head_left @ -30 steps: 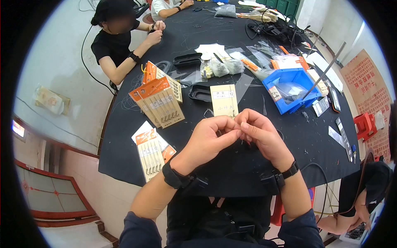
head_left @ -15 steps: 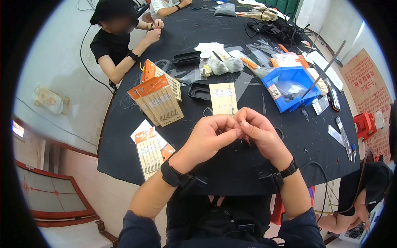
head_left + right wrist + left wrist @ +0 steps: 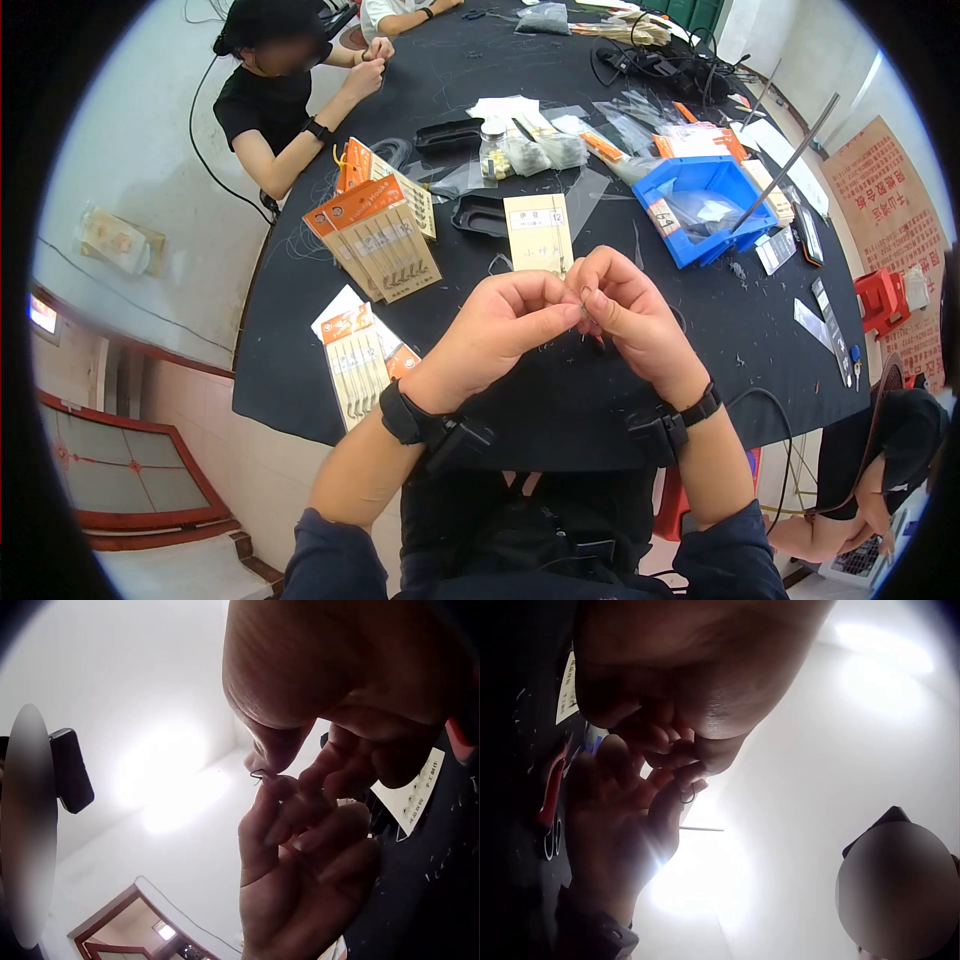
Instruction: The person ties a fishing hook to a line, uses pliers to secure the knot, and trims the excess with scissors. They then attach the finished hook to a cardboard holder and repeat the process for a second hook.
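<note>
My left hand (image 3: 485, 335) and right hand (image 3: 640, 325) meet fingertip to fingertip above the near part of the table, thumbs and forefingers pinching a small fish hook. In the left wrist view the dark curved hook (image 3: 688, 796) pokes out between the fingertips; the right wrist view shows the hook (image 3: 256, 775) at the thumb tips. Fingers hide the rest of it. Just beyond the hands lies a cream card (image 3: 538, 230) with a white label. A red-handled tool (image 3: 551, 791) lies on the table below them.
Orange-topped cards of fishing hooks (image 3: 375, 235) stand at left, with more hook cards (image 3: 357, 365) lying nearer. A blue bin (image 3: 690, 245) with a thin rod sits right of a jar (image 3: 494, 150) and clear bags. Another person (image 3: 270, 110) works at the table's left side.
Both hands stay together at the hook, with slight finger movement and a small shift upward in view. The hook shows more plainly between the fingertips. The table's things shift slightly left with the view.
</note>
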### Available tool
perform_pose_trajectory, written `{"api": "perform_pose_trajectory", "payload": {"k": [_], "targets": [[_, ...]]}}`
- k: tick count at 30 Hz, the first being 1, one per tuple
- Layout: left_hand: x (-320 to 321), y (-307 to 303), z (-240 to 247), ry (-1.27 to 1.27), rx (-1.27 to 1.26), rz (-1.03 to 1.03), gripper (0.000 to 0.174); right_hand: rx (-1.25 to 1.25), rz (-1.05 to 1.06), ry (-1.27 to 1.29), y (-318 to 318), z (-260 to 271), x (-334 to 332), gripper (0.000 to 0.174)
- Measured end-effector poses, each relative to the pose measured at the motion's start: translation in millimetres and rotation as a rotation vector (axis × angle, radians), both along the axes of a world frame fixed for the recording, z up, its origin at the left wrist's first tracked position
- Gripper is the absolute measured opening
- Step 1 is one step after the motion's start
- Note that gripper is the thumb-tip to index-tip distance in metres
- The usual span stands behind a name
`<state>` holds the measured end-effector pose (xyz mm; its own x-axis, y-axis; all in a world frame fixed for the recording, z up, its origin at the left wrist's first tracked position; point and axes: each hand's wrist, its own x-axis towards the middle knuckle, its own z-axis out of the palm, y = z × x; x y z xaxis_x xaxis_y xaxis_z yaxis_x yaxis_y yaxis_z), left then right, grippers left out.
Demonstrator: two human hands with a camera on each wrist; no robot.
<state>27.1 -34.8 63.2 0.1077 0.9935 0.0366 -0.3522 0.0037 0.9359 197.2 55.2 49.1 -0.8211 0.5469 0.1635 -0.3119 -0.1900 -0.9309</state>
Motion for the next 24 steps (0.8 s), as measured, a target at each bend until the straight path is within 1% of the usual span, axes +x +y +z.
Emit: {"api": "perform_pose_trajectory", "payload": {"k": [2, 8, 11, 14, 17, 20, 24], "targets": [[-1, 0, 0, -0.015, -0.001, -0.016, 0.012, 0.014, -0.001, 0.011, 0, -1, 0, 0.017], [-4, 1, -5, 0.085, 0.007, 0.022, 0.009, 0.062, -0.044, -0.082, 4, 7, 4, 0.014], [-4, 2, -8, 0.118, -0.006, 0.044, 0.008, 0.038, -0.107, -0.132, 4, 12, 6, 0.013], [-3, 1, -5, 0.166, -0.013, 0.062, 0.01, 0.149, -0.24, -0.126, 3, 12, 4, 0.012], [-3, 1, -5, 0.253, 0.0, 0.086, 0.012, 0.234, -0.299, -0.116, 7, 10, 7, 0.01], [-3, 1, -4, 0.355, 0.025, 0.113, 0.012, 0.256, -0.27, -0.136, 11, 12, 10, 0.01], [-2, 1, -5, 0.32, 0.024, 0.103, 0.012, 0.29, -0.212, -0.169, 11, 11, 9, 0.014]]}}
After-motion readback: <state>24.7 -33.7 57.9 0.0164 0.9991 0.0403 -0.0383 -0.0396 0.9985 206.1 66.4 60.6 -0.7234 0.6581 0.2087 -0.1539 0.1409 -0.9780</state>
